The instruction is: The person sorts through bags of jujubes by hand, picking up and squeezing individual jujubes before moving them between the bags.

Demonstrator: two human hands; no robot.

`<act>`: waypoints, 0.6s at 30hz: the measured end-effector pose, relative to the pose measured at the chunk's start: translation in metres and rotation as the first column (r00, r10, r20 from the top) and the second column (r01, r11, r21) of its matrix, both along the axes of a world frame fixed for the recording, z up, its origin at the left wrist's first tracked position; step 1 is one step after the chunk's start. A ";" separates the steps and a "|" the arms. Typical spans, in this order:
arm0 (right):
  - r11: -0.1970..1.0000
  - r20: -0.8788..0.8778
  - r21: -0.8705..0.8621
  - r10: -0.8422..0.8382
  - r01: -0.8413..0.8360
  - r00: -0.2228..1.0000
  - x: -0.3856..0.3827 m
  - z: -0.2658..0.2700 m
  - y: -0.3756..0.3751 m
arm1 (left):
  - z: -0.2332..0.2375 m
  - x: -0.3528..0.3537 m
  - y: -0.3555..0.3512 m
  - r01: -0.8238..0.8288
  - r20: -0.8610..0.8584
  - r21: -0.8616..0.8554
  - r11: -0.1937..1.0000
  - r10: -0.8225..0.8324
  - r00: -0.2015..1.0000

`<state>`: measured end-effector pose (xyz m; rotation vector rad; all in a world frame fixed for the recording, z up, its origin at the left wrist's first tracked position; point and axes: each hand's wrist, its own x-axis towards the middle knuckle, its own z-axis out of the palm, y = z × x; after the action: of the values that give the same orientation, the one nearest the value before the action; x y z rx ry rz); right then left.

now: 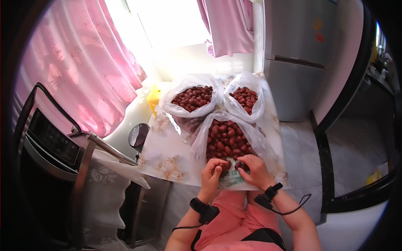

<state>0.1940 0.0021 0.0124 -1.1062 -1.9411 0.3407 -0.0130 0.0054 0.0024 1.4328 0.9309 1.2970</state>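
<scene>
Three clear plastic bags full of red dates stand on the table. The nearest bag (200, 140) lies open in front of me, its red dates (226, 136) heaped inside. At its near edge my left hand (211, 175) is closed, with a red date (225, 165) between thumb and fingers. Just to the right, my right hand (256, 170) is closed on a darker red date (240, 165). A small gap separates the two hands. Green print shows on the plastic below them. Behind are the left bag (171, 106) and the smaller right bag (259, 100).
A flower-patterned cloth covers the table (161, 152). A yellow plastic item (154, 98) is at its back left corner. Left of the table stands a black appliance (46, 159); a grey fridge (293, 83) stands behind on the right. Pink curtains (83, 62) hang by the window.
</scene>
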 end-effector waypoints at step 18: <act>1.000 0.032 -0.009 0.003 -0.002 0.999 0.000 0.004 0.000 | 0.207 -0.182 0.066 -0.081 -0.288 0.220 0.972 0.144 0.947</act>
<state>0.1937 0.0017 0.0165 -1.1216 -1.9706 0.3359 -0.1951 0.0711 0.2094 1.7985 1.1195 1.3103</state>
